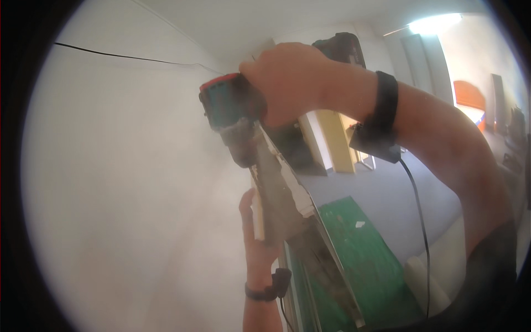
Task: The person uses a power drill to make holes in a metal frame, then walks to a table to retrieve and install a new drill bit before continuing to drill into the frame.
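Note:
My right hand (285, 83) is closed round a cordless power tool (227, 105), teal and black with red trim, held high at centre. The tool's dark nose sits at the upper end of a long grey strip (276, 205) with chipped white patches and narrow edges, which runs down toward the lower right. Lower down, my left hand (260, 254) grips a pale edge on the strip's left side, its fingers partly hidden. Pale haze blurs the area around the tool and strip. Both wrists wear black bands with small boxes and cables.
A white wall (121, 177) fills the left, a dark wire (121, 55) high across it. A green board (365, 254) lies below at right, beside a pale rounded object (431, 282). Yellow furniture (343, 149) stands behind; a lit tube lamp (434, 23) is at upper right.

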Motion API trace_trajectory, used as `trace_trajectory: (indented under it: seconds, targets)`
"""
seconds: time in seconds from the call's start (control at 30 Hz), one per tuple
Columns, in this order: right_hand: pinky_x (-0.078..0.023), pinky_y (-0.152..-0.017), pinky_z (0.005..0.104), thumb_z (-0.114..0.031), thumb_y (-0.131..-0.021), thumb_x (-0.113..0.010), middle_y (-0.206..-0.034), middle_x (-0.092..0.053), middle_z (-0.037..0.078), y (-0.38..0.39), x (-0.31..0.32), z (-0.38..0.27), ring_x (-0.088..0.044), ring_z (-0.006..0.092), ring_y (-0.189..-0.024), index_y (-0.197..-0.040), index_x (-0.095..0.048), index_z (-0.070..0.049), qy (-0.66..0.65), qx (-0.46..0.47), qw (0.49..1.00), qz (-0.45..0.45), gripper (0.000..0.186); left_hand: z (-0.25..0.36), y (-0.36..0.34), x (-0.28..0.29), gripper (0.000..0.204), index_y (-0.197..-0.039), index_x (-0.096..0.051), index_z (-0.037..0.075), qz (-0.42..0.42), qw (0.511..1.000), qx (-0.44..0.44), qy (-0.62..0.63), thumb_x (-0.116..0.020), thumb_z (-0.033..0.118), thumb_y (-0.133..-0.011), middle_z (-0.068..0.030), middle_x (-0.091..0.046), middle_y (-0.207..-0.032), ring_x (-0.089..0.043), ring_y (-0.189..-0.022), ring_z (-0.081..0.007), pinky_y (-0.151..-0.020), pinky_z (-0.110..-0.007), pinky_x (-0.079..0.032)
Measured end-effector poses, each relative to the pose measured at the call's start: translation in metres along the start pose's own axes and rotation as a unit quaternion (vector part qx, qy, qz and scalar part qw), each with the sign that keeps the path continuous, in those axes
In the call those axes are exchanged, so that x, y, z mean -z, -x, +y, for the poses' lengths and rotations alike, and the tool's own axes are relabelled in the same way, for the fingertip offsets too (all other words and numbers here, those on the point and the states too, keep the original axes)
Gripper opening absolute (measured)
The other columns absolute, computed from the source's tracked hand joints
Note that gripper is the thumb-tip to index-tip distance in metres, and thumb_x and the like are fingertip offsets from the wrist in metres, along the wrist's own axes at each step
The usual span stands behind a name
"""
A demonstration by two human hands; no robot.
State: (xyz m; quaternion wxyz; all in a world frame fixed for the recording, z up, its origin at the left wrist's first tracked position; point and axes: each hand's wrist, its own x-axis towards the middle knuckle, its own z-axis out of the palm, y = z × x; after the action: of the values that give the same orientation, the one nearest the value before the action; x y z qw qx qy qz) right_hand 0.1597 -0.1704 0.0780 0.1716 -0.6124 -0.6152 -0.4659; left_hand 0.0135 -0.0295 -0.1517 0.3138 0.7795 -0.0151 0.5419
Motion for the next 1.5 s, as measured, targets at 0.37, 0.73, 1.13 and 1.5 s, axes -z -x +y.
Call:
trace_trajectory:
  seconds: [0.37, 0.73, 1.13, 1.5]
  targets:
    - [-0.057, -0.072, 0.0391, -0.036, -0.063, -0.078, -0.081, -0.07, 0.014, 0.036, -0.013, 0.027, -0.07, 0.0312, -0.077, -0.097, -0.071, -0.004, -0.084, -0.115, 0.989, 0.047, 0.047, -0.034, -0.006, 0.0, 0.041, -0.138, -0.049, 0.001, -0.016, 0.997, -0.071, -0.019, -0.06, 0.006, -0.098, -0.0059, -0.04, -0.147, -0.043, -0.134, -0.0189, -0.114, -0.032, -0.033]
    - [-0.05, -0.062, 0.0272, -0.02, -0.091, -0.063, -0.091, -0.067, 0.004, 0.142, -0.099, 0.001, -0.063, 0.0135, -0.07, -0.1, -0.07, -0.005, -0.767, -0.342, 0.535, -0.095, 0.019, -0.046, 0.0, -0.007, 0.049, -0.145, -0.04, 0.007, 0.047, 0.987, 0.037, 0.151, -0.058, 0.021, -0.102, -0.0037, -0.045, -0.141, -0.045, -0.128, -0.014, -0.108, -0.029, -0.037]
    - [-0.051, -0.054, 0.0336, -0.027, -0.081, -0.072, -0.075, -0.063, 0.007, 0.059, -0.154, -0.002, -0.06, 0.0201, -0.058, -0.094, -0.064, -0.007, -0.856, -0.36, 0.346, -0.132, 0.025, 0.015, -0.026, 0.009, 0.059, -0.151, -0.033, 0.007, -0.016, 0.98, 0.072, 0.187, -0.061, 0.022, -0.1, -0.0051, -0.047, -0.142, -0.044, -0.131, -0.0165, -0.109, -0.032, -0.037]
    - [-0.051, -0.049, 0.0318, -0.026, -0.079, -0.074, -0.087, -0.062, 0.007, 0.05, -0.154, -0.004, -0.06, 0.0217, -0.059, -0.1, -0.061, -0.008, -0.854, -0.362, 0.332, -0.173, 0.031, 0.019, -0.015, 0.008, 0.055, -0.151, -0.032, 0.001, 0.021, 0.985, 0.081, 0.154, -0.052, 0.024, -0.104, -0.0112, -0.05, -0.143, -0.051, -0.128, -0.0202, -0.112, -0.039, -0.039]
